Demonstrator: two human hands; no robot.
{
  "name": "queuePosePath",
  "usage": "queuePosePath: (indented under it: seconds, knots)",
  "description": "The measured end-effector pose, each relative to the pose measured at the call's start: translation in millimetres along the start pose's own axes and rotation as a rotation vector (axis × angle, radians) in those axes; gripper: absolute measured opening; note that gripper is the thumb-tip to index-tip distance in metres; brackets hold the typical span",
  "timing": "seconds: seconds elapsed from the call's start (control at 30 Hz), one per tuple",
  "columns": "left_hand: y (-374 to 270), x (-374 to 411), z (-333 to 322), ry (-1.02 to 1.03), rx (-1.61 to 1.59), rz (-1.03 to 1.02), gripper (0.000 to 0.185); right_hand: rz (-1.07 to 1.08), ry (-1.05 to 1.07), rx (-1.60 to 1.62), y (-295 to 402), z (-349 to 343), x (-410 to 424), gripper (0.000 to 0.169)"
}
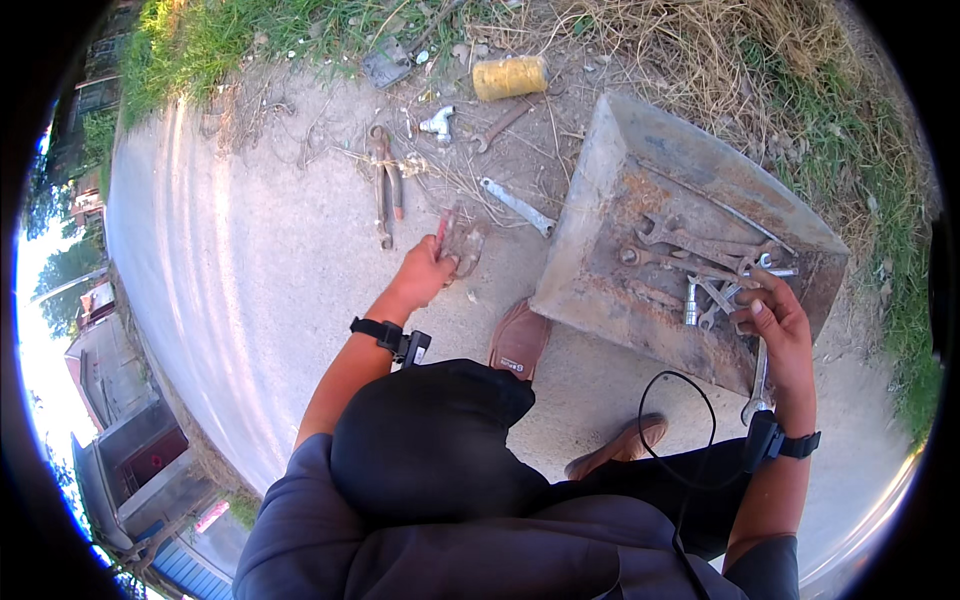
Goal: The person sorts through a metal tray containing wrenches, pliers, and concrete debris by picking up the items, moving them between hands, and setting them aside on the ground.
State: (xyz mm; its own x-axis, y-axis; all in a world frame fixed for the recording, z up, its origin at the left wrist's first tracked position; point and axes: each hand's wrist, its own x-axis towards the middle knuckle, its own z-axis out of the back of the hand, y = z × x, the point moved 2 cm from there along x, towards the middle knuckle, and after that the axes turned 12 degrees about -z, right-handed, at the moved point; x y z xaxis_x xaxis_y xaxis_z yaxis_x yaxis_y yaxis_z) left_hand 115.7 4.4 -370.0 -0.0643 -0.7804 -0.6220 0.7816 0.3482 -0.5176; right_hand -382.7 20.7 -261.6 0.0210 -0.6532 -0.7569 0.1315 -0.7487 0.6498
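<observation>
My left hand [426, 276] is closed around a red-handled tool [445, 225], held over the concrete. Beside its grip is a blurred greyish part [469, 247], too smeared to identify. My right hand [784, 322] reaches over the near right corner of a rusty sheet-metal tray [577, 225], fingers apart above the tools there. Under and around its fingertips are rusty open-end wrenches [694, 241], a ring-ended wrench [660, 259] and a shiny socket [691, 304]. Another wrench [757, 382] crosses the tray's near rim below my right palm.
Left of the tray lie a pale wrench [517, 206], a rusty wrench [504, 126], a metal tap fitting [439, 124] and long-handled pliers or cutters [385, 184]. A yellow cylinder [510, 78] rests near dry grass [675, 30]. My shoe [519, 341] stands at the tray's corner; a black cable [675, 375] loops nearby.
</observation>
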Motion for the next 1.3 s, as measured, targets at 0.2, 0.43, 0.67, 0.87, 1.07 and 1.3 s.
queuePosePath:
  seconds: [0.2,0.43,0.67,0.87,1.07,1.3]
  knots:
    - [-82.2,-8.9,24.2,0.182,-0.583,-0.105,0.035,-0.004,0.012,-0.015,2.4,-2.2,3.4,0.045]
    - [-85.1,18.8,37.4,0.013,-0.522,-0.38,0.029,-0.002,-0.061,-0.024,9.3,1.5,5.3,0.044]
    - [45.3,11.8,28.2,-0.037,0.222,0.034,0.032,-0.026,-0.078,0.009,7.1,6.9,8.6,0.044]
    - [41.4,-8.8,-2.6,-0.081,0.37,0.019,0.046,-0.028,-0.058,-0.035,8.5,1.9,13.9,0.046]
    - [43.2,-7.5,-22.9,-0.054,0.385,0.02,0.045,-0.036,-0.037,-0.036,6.9,-1.8,19.6,0.046]
    - [30.1,4.4,-3.5,-0.021,-0.422,0.111,0.028,-0.034,-0.008,0.024,7.1,-1.8,20.3,0.042]
